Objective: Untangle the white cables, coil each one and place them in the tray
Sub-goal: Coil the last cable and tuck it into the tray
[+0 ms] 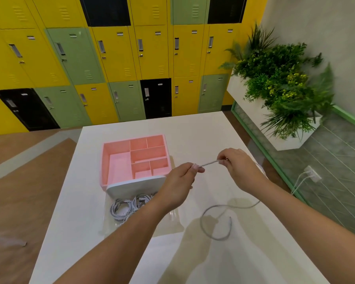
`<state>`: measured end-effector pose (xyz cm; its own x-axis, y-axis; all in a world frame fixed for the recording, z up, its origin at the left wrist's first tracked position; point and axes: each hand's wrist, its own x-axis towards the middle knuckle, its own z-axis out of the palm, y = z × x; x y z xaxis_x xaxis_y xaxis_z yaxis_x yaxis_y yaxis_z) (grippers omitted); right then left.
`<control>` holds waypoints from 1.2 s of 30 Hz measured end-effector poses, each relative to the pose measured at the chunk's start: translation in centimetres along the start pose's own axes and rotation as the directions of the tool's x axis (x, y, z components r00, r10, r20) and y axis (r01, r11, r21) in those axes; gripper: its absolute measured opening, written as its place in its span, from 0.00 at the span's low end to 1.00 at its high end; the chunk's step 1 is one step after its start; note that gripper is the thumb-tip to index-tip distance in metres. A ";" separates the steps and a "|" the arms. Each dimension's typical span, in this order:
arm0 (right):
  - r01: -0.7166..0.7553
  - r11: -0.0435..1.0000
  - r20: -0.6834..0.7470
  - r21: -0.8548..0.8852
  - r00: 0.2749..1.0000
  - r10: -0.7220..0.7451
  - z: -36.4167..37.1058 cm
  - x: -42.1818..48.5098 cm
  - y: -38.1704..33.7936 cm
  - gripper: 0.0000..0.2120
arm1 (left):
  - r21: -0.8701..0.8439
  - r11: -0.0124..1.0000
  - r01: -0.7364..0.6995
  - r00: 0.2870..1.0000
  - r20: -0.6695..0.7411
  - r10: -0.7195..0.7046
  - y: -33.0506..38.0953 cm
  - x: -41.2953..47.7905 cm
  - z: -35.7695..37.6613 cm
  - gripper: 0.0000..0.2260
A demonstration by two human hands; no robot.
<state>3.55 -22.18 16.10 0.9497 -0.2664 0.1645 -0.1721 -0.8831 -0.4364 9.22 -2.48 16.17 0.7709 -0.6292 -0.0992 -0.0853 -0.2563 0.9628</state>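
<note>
Both hands hold one white cable stretched taut above the table. My left hand pinches its end; my right hand grips it a short way along. From the right hand the cable drops behind my wrist and runs back in a loose loop on the table. A pink tray with several compartments stands beyond my left hand. A bundle of coiled white cables lies in a clear shallow tray in front of it, partly hidden by my left forearm.
A white lid leans against the pink tray's near side. The white table ends at left above a wooden floor. A planter stands to the right. A wall socket with white cords sits low on the right.
</note>
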 end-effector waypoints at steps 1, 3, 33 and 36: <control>-0.020 1.000 0.003 0.017 1.000 0.020 0.1 0.0 0.1 0.06 | -0.013 1.000 0.016 1.000 0.021 -0.016 0.1 0.0 0.0 0.14; -0.051 0.996 0.000 0.066 0.999 0.051 0.3 0.2 0.2 0.08 | -0.063 0.996 0.056 0.996 0.068 -0.051 0.3 -0.1 0.0 0.14; 0.195 0.947 0.289 -0.257 0.950 -0.118 -2.4 -2.7 -4.4 0.12 | 0.386 0.912 -0.139 0.962 0.271 0.032 -0.9 -0.2 0.6 0.17; 0.214 0.927 0.221 -0.309 0.964 -0.149 -3.5 -1.7 -4.3 0.14 | 0.448 0.863 -0.232 0.959 0.254 0.126 -0.7 -0.5 0.6 0.11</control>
<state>1.78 -19.33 20.81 0.9988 -0.0395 0.0283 -0.0366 -0.9947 -0.0962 8.47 -2.45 15.40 0.5682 -0.8221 -0.0375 -0.5353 -0.4038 0.7419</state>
